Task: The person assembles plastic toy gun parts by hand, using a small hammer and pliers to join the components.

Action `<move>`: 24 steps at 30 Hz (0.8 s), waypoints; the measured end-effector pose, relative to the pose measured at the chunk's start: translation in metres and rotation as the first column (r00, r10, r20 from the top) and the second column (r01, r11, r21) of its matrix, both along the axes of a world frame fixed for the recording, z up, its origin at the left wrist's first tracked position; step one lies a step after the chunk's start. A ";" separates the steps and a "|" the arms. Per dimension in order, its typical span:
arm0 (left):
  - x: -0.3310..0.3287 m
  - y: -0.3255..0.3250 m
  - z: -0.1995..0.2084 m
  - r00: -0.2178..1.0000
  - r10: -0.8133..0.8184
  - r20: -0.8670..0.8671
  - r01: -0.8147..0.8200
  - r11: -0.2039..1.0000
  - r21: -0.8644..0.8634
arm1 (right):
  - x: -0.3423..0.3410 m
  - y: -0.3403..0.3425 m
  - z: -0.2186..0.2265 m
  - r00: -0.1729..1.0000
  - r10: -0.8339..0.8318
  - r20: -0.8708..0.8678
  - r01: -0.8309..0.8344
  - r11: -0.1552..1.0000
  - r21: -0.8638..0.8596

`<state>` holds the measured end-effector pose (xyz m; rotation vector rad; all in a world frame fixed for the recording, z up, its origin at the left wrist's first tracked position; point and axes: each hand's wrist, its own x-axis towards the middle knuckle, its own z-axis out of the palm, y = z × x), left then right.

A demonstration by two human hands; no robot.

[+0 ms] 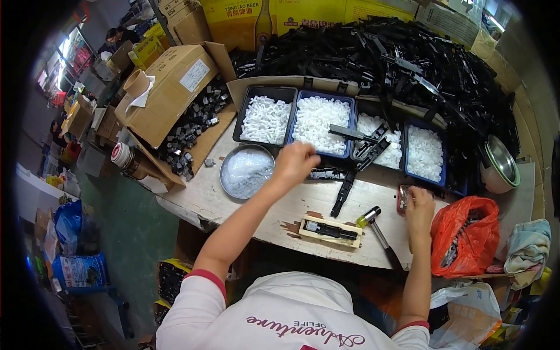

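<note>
Bench notes, both hands at work. Left hand (296, 165) is hovering above the surface (274, 220), just in front of the blue tray (325, 154) near the back edge. Its fingers are curling in close, tips bunched and narrow; whether they are holding a small piece, cannot tell. White pieces (321, 119) are filling that tray, lying just beyond the fingertips. Metal bowl (247, 171) is sitting close by on the hand's left, toward the surface's left end.

Right hand (420, 211) is bending over a small red box (402, 199) toward the right end of the surface. Fingers are pointing down, partly drawn together, at the box's right side; contact and grip are hidden.

Wooden holder (330, 232) is lying at the front edge, between the two hands and well apart from both sets of fingers. A black part (331, 230) is sitting in it. Hammer (380, 234) is lying just right of it, handle toward the front edge.

Judging by the poses, small parts are being picked, one source per hand. Next move is calling for a fine fingertip pinch and a clear path around the loose black strips (343, 195).
</note>
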<state>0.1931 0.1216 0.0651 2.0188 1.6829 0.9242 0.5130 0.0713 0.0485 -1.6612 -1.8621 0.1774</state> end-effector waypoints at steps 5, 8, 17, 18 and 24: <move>0.014 0.067 0.006 0.939 0.176 -0.295 -0.151 0.983 0.108 | 0.023 0.015 -0.008 0.859 -0.082 0.505 0.167 0.978 -0.125; 0.021 0.083 0.008 0.902 0.143 -0.407 -0.133 0.990 0.053 | 0.027 0.022 -0.022 0.851 -0.081 0.519 0.157 0.982 -0.103; -0.003 0.087 0.020 0.957 -0.002 0.291 0.076 0.967 -0.244 | 0.034 0.016 -0.017 0.953 -0.009 0.302 0.025 0.999 -0.047; -0.004 0.084 0.020 0.957 -0.004 0.289 0.077 0.968 -0.240 | 0.034 0.015 -0.017 0.954 -0.011 0.300 0.026 0.999 -0.043; -0.011 0.050 0.023 0.615 0.016 0.788 0.236 0.950 -0.203 | 0.037 0.013 -0.016 0.991 0.001 0.130 -0.007 0.999 0.050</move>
